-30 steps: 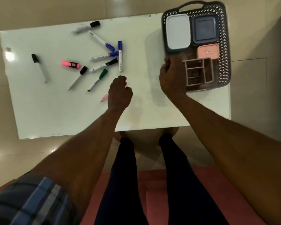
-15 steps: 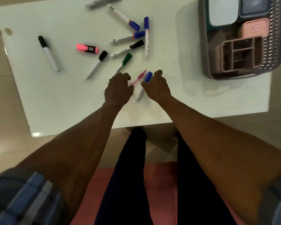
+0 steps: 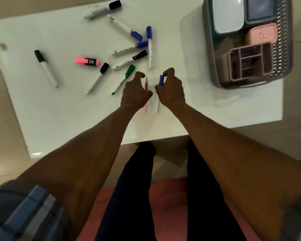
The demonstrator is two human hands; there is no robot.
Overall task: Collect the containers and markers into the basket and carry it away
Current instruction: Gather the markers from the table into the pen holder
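My left hand (image 3: pixel 135 93) grips a thin pink pen (image 3: pixel 146 87) near the middle of the white table (image 3: pixel 59 115). My right hand (image 3: pixel 171 89), close beside it, grips a blue-capped white marker (image 3: pixel 161 80). Several more markers lie scattered to the left and beyond: a green-capped one (image 3: pixel 123 79), black-capped ones (image 3: pixel 98 77), blue-capped ones (image 3: pixel 149 46) and a pink highlighter (image 3: pixel 87 61). The grey lattice basket (image 3: pixel 208 54) sits at the table's right end, holding a white-lidded container (image 3: pixel 227 14), a blue one (image 3: pixel 262 8), a small pink one (image 3: pixel 261 35) and a pink divided organiser (image 3: pixel 250 62).
A lone black-capped marker (image 3: pixel 45 67) lies far left on the table, and another black-capped marker (image 3: pixel 102 9) lies near the far edge. My dark-trousered legs (image 3: pixel 135 188) and a red seat (image 3: pixel 170 206) are below the table's near edge. Beige floor tiles surround the table.
My right hand left the basket and came to the table's middle, where it took hold of the blue-capped marker. My left hand closed on the pink pen and turned it more upright.
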